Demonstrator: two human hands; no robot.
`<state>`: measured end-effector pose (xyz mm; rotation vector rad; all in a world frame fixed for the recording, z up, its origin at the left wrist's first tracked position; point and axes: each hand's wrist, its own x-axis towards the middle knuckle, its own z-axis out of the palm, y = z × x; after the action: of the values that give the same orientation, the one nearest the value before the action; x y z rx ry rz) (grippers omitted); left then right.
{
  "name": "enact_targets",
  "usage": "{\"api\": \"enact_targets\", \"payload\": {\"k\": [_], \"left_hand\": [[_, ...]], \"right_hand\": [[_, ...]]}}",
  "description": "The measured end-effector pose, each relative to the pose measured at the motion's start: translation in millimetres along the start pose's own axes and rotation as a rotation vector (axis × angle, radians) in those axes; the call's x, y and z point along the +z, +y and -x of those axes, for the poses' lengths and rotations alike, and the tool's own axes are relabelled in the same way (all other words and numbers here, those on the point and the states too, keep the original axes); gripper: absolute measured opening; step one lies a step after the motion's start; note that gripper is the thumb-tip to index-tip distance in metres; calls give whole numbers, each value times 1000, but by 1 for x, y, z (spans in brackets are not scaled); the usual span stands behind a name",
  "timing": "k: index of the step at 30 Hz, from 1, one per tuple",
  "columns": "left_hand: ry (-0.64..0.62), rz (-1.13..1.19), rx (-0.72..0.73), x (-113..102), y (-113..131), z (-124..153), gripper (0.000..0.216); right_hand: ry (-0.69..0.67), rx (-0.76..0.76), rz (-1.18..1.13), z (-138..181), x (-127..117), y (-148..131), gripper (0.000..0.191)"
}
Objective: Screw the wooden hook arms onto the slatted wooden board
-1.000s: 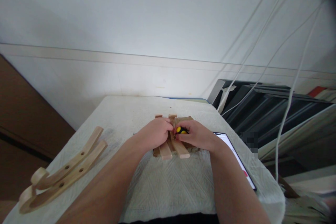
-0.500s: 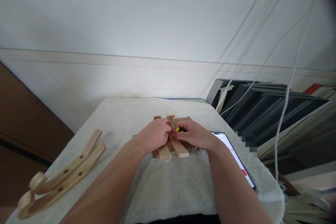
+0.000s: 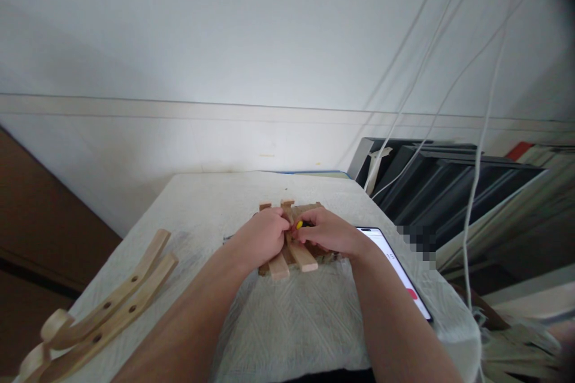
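Two pale wooden pieces lie side by side on a ragged brown mat at the middle of the table: a left wooden piece [image 3: 279, 267] and a right wooden piece [image 3: 303, 257]. My left hand [image 3: 265, 236] rests over the left one, fingers curled and fingertips meeting near the right piece; what they pinch is hidden. My right hand [image 3: 330, 231] is closed around a small yellow-and-black tool [image 3: 300, 225], perhaps a screwdriver, its working end hidden by the fingers. Both hands' fingertips are close together above the wood.
Two curved wooden hooks with drilled holes [image 3: 108, 306] lie at the table's left. A phone [image 3: 395, 269] with its screen lit lies beside my right forearm. White cables [image 3: 478, 173] hang at the right, before dark panels [image 3: 449, 191]. A white wall stands behind the table.
The view has shifted slightly, so the table sits a little lower and further left. My right fingers have turned a little around the yellow-and-black tool; the left hand stays on the wood.
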<state>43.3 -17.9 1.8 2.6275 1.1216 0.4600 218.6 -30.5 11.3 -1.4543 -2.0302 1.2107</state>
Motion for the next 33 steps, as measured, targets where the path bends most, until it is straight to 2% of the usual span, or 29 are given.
{"api": "enact_targets", "payload": {"k": [4, 9, 25, 33], "left_hand": [[-69, -99, -45, -3, 2, 0, 32], [-76, -61, -38, -6, 5, 1, 33], [-45, 37, 2, -5, 0, 0, 35], [-66, 65, 39, -2, -6, 3, 37]], "right_hand": [[1, 14, 7, -2, 0, 0, 10], [0, 29, 6, -3, -1, -2, 11], [-55, 128, -222, -10, 2, -4, 6], [-87, 114, -202, -10, 1, -4, 3]]}}
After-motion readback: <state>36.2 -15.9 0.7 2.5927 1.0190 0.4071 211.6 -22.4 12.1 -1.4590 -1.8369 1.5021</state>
